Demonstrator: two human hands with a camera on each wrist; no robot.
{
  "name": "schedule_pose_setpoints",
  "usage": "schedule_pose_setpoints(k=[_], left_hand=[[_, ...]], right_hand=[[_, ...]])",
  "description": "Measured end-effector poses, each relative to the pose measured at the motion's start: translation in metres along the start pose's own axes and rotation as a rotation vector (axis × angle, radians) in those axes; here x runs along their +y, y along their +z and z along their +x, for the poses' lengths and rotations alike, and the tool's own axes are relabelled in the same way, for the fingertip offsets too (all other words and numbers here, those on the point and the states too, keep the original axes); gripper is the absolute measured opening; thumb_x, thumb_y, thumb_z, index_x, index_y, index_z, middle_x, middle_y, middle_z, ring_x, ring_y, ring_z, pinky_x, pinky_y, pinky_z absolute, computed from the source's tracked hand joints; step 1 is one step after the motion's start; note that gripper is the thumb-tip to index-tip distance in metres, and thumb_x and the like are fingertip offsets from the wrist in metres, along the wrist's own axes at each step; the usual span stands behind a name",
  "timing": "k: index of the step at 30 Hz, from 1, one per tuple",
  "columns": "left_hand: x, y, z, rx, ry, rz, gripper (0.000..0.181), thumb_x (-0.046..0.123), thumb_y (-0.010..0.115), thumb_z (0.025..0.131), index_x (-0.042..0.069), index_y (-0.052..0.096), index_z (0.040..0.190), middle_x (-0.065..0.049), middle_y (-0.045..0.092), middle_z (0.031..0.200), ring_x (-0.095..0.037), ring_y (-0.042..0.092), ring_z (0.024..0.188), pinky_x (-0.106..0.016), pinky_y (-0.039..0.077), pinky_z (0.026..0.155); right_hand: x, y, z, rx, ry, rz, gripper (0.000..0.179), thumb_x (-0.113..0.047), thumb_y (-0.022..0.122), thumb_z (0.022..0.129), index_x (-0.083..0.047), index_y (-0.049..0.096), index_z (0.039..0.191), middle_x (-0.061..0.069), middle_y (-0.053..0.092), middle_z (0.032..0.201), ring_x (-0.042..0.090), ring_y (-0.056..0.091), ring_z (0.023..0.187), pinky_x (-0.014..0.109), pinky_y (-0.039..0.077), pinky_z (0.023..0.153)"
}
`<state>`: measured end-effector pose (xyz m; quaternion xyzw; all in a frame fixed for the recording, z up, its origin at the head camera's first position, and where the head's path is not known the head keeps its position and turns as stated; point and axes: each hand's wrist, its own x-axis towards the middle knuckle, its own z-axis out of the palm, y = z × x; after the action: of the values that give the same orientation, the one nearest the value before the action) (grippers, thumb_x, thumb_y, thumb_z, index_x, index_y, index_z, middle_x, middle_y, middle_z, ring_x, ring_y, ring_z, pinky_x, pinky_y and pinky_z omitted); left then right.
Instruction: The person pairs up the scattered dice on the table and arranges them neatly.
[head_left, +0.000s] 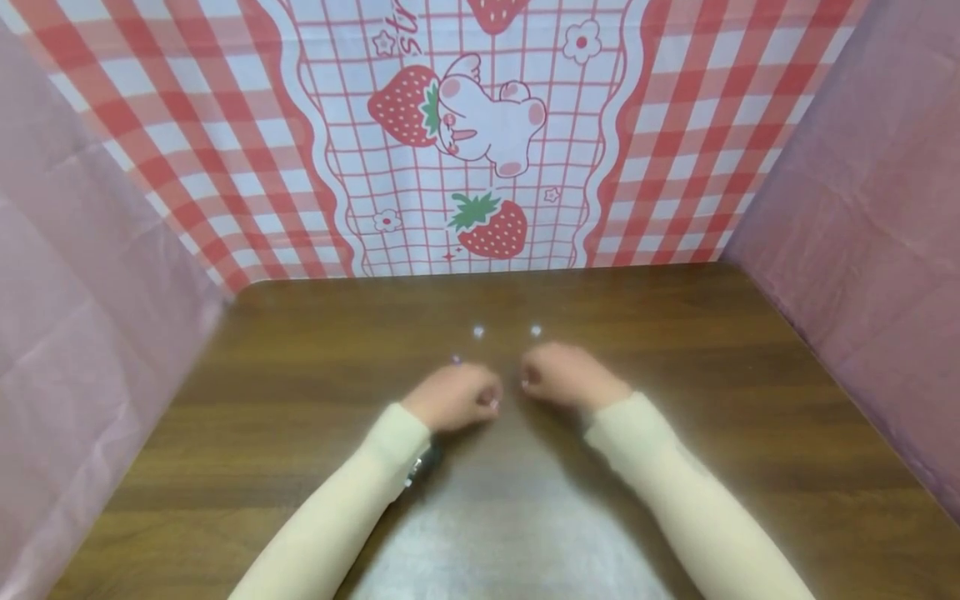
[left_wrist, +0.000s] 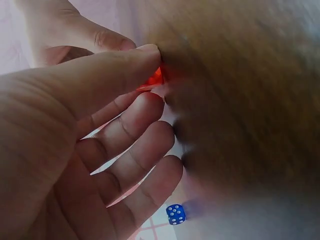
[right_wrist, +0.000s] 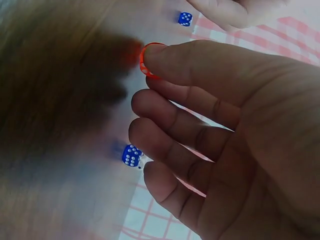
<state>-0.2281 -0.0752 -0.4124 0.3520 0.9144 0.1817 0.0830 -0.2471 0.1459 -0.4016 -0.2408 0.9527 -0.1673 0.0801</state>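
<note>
My left hand (head_left: pixel 457 395) is low over the table, pinching a red see-through die (left_wrist: pixel 156 77) between thumb and index finger. Its other fingers are loosely bent. Facing it across a small gap, my right hand (head_left: pixel 572 377) pinches another red die (right_wrist: pixel 145 66) the same way, thumb tip over it. Both red dice are largely covered by the fingers. A blue die (left_wrist: pixel 176 214) with white dots lies beyond the left fingertips. In the right wrist view, one blue die (right_wrist: pixel 132 155) appears by the fingers and another blue die (right_wrist: pixel 185 19) near the left hand.
Two small pale pieces (head_left: pixel 478 332) sit on the brown wooden table (head_left: pixel 480 517) just beyond the hands, too blurred to name. A red-and-white strawberry cloth (head_left: pixel 465 233) hangs at the back. Pink cloth (head_left: pixel 847 208) stands along both sides.
</note>
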Motion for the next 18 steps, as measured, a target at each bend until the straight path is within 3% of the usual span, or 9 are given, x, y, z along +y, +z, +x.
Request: schedule_pose_setpoints(k=[18], left_hand=[[-0.0025, -0.0057, -0.0038, 0.057, -0.047, 0.056, 0.010, 0.028, 0.076, 0.093, 0.020, 0.072, 0.096, 0.009, 0.068, 0.088, -0.006, 0.061, 0.078, -0.026, 0.055, 0.078]], right_hand=[[-0.0006, -0.0092, -0.0025, -0.017, -0.021, -0.014, 0.019, -0.012, 0.078, 0.083, -0.025, 0.064, 0.085, -0.008, 0.063, 0.077, 0.013, 0.060, 0.071, 0.032, 0.055, 0.068]])
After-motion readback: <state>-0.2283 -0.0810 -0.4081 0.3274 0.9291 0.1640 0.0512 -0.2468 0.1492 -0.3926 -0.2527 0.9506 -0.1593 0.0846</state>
